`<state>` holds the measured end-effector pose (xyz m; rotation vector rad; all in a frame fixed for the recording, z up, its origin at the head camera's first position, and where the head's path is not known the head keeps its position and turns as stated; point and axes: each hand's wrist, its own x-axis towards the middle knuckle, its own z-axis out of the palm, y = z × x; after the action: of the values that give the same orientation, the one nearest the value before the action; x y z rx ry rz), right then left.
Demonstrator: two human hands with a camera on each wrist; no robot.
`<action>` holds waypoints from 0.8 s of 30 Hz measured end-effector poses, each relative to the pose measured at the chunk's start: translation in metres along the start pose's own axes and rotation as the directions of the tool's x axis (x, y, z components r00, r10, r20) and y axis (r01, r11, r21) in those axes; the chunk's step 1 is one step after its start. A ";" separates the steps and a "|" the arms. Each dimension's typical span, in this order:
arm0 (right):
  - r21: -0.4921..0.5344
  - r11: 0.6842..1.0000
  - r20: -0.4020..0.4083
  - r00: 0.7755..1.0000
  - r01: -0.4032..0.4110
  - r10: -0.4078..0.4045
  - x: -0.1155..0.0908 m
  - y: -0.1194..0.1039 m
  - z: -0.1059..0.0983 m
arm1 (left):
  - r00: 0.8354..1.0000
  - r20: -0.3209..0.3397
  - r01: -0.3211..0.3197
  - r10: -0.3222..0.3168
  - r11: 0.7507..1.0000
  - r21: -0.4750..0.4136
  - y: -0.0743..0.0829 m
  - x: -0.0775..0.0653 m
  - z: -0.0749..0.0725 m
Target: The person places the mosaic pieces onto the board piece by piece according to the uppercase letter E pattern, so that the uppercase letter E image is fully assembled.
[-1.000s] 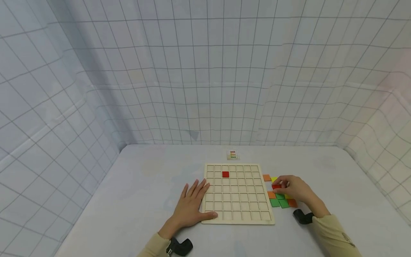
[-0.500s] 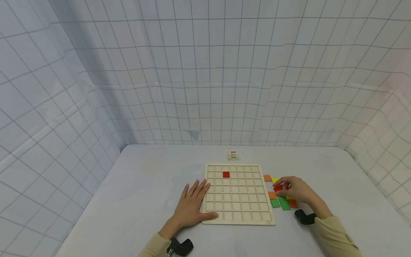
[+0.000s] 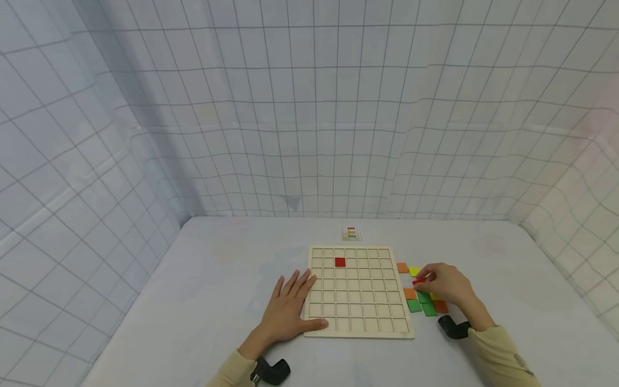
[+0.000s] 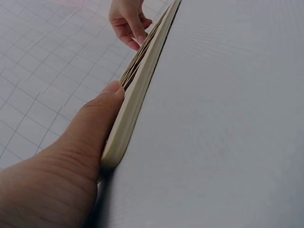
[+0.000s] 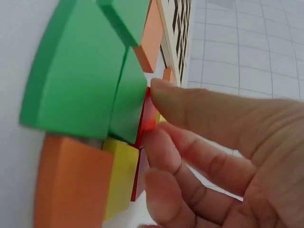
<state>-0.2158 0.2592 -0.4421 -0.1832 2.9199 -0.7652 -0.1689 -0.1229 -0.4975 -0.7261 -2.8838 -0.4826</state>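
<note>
Your right hand (image 3: 445,283) pinches a red tile (image 5: 150,111) beside green tiles (image 5: 76,80); dragging might scatter them. Your left hand (image 3: 282,316) rests spread on the board (image 3: 355,310).

From here I can't read the tiny card (image 3: 352,233); the right hand (image 3: 446,283) partly hides the red tile (image 5: 148,115), and my left wrist view crops the board (image 4: 130,109).

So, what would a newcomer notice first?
Probably the lone red tile in the far part of the pale board. Next, the bright green, orange and yellow tiles right of it, where the fingers of the right hand pinch another red tile. Then the left hand, spread over the board's left edge.
</note>
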 end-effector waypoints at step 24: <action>-0.075 0.992 -0.067 0.993 -0.105 0.100 0.000 -0.005 0.006 | 1.000 0.012 0.009 -0.009 1.000 0.000 -0.002 0.000 0.002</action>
<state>-0.2143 0.2515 -0.4449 -0.0157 2.9936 -0.6531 -0.1695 -0.1239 -0.5001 -0.7183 -2.8994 -0.4817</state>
